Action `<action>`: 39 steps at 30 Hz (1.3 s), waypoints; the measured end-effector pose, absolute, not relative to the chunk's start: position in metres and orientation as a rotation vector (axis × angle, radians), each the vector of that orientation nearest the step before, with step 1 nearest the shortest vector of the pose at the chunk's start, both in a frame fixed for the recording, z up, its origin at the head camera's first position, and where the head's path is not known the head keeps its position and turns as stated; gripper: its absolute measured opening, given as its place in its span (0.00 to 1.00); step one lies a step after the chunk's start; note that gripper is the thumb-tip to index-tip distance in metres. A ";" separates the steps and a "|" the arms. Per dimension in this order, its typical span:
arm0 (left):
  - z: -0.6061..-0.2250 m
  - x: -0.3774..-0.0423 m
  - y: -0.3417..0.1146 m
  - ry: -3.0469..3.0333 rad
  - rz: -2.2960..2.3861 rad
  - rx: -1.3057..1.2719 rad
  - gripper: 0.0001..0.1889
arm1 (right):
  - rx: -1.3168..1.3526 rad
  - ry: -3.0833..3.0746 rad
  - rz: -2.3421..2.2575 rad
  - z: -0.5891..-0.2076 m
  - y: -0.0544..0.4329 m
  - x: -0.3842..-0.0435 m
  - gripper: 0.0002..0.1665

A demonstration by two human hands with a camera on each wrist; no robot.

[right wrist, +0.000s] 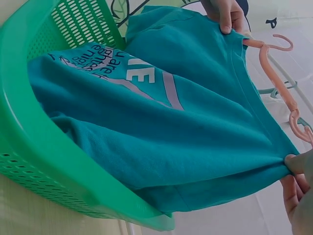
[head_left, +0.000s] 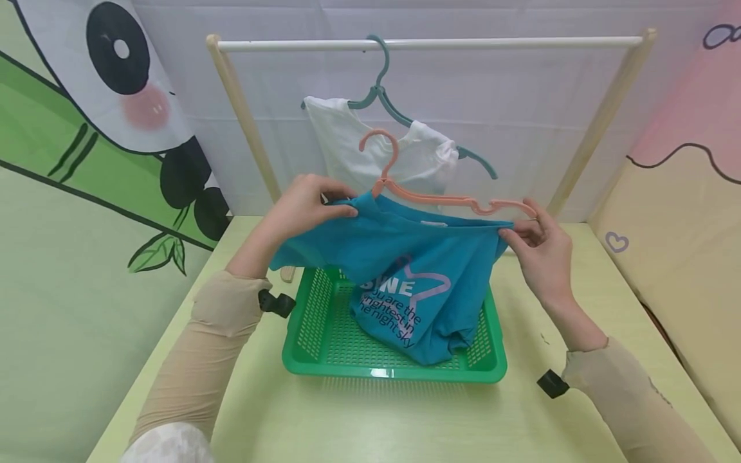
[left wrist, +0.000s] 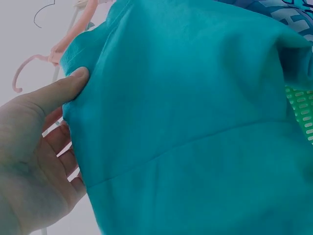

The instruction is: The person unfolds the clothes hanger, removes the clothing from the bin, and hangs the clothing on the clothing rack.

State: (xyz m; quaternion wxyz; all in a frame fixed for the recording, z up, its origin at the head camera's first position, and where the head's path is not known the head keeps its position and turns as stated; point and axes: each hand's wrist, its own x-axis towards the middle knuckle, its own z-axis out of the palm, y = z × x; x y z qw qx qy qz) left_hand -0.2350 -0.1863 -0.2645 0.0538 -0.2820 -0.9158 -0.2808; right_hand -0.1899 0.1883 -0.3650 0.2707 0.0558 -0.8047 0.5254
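A blue T-shirt with printed lettering is stretched between both hands, its lower part sagging into a green basket. My left hand pinches the shirt by the shoulder beside the neckline, thumb in front. At the other end of the neckline, my right hand pinches the fabric between thumb and fingers. An orange hanger has one arm inside the shirt, hidden by the cloth on the left. Its other arm lies outside, above the neckline, with its tip at my right index finger. The hanger's hook points up.
Behind the shirt, a white garment hangs on a green hanger from a white rail with wooden posts. The basket stands on a pale yellow-green table. Printed cloth panels rise at the sides.
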 end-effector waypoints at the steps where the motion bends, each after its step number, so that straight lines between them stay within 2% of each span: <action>1: -0.265 -0.235 -0.186 -2.777 -0.858 -0.858 0.12 | 0.161 -2.165 1.413 -0.365 0.188 -0.190 0.36; 24: -0.260 -0.232 -0.178 -2.728 -0.958 -0.849 0.12 | 0.283 -2.149 1.399 -0.366 0.185 -0.185 0.32; 34: -0.262 -0.233 -0.187 -2.739 -0.946 -0.834 0.11 | 0.371 -2.086 1.466 -0.369 0.189 -0.184 0.20; 39: -0.262 -0.235 -0.190 -2.752 -0.935 -0.822 0.10 | 0.570 -2.113 1.290 -0.368 0.192 -0.184 0.17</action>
